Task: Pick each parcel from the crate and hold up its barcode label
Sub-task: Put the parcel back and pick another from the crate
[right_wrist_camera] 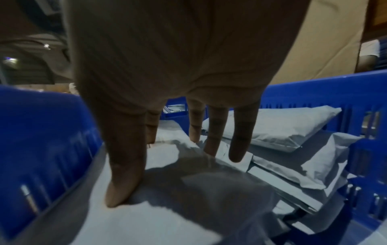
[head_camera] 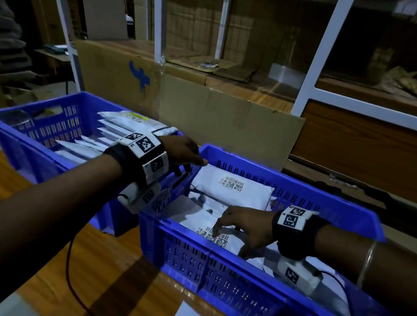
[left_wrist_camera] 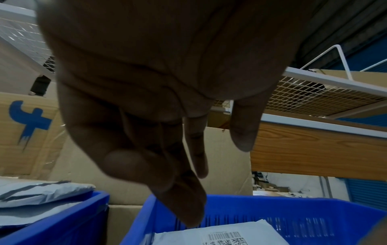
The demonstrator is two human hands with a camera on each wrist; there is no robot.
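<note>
**Right hand settling on labelled parcel; left hand idle over crate edge**

Left crate [head_camera: 33,141]: blue, on the wooden table [head_camera: 114,272], holding white parcels stood on edge in a row [head_camera: 116,130]. Judged to be a separate stack, kept apart from those still to be picked.

Left hand [head_camera: 182,152]: hovers over the gap between the two crates, fingers [left_wrist_camera: 188,199] straight and loosely together, pointing down, holding nothing. It appears placed to assist or receive.

Right crate [head_camera: 215,266]: blue, just beside the first, with parcels lying flat and overlapping. A plump white parcel [head_camera: 232,189] rests against the far wall, barcode face up, untouched.

Right hand [head_camera: 243,227]: reaches down onto the near flat parcel [head_camera: 202,222], fingers [right_wrist_camera: 238,140] spread and extended, tips touching the packet beside its barcode label [head_camera: 212,235]. The thumb presses the near edge; no closed grasp yet. The spread suggests it is pinning the slippery packet before lifting.

The parcel lies in the crate, not yet picked.
</note>
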